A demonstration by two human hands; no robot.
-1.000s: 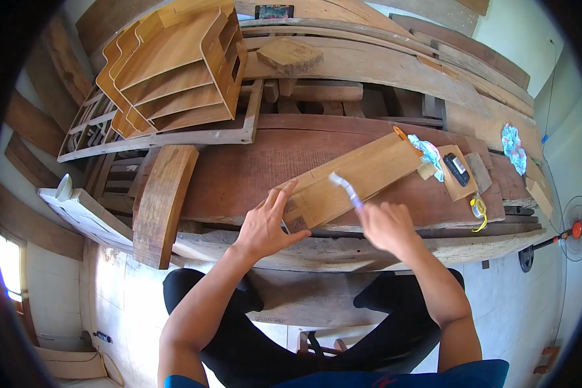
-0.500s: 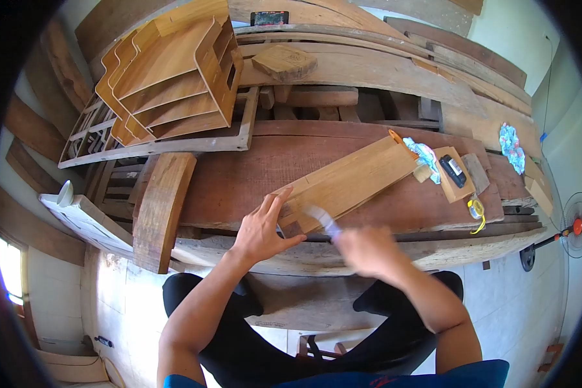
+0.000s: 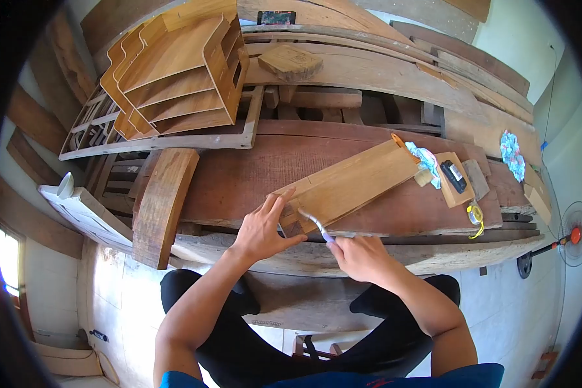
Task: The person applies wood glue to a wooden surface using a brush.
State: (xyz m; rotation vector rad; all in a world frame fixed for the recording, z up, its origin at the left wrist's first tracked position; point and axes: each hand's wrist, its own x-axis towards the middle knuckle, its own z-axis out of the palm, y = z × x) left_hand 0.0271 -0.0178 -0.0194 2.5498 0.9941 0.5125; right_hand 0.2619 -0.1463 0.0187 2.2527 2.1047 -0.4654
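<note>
While seated before stacked timber, has at far left a small white cup (image 3: 65,186) on a pale slab (image 3: 96,213), then a tiered wooden desk organizer (image 3: 181,72) on a weathered frame (image 3: 194,141) and, nearer, a thick curved wood block (image 3: 164,210). Braces the left end of a light-brown wooden board (image 3: 355,184) with the left hand (image 3: 260,226), fingers and thumb spread between far and near edges. Farther back, a phone-like device (image 3: 276,17) and, closer, a rough-cut chunk of wood (image 3: 290,63). Grips the lilac handle of a slim, toothbrush-shaped tool (image 3: 316,224) in the right hand (image 3: 363,257), with fingers curled closed around it and the white tip at the board's left end, just beside the left hand. Under the board, which is slanted up and away to the right, a reddish-brown plank (image 3: 233,174). By the board's far end, an orange-handled item (image 3: 396,140), mostly hidden, and a crumpled blue-patterned cloth (image 3: 427,165); next, a black device (image 3: 454,176) on a small wooden panel (image 3: 447,193), with a yellow tape measure (image 3: 474,214) just beside. Farther right, a second crumpled cloth (image 3: 512,156) on wood and, at the edge, a fan (image 3: 571,234) with a red hub.
</note>
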